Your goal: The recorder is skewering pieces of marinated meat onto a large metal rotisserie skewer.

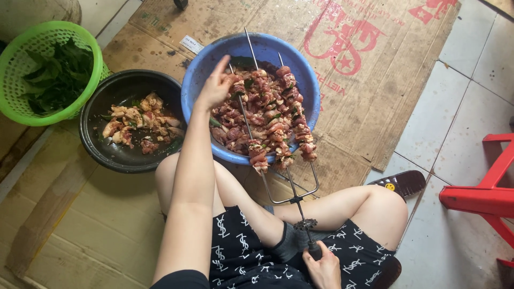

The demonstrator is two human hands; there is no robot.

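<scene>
right hand, partly cut off, grips the skewer handle; left hand fingers spread, presses glistening meat in the blue plastic bowl.

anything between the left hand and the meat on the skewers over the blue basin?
Nothing visible. The left hand is already on the meat threaded on the metal skewers above the blue basin, fingers touching the pieces. The right hand grips the skewer handle near the lap, clear of that path.
</scene>
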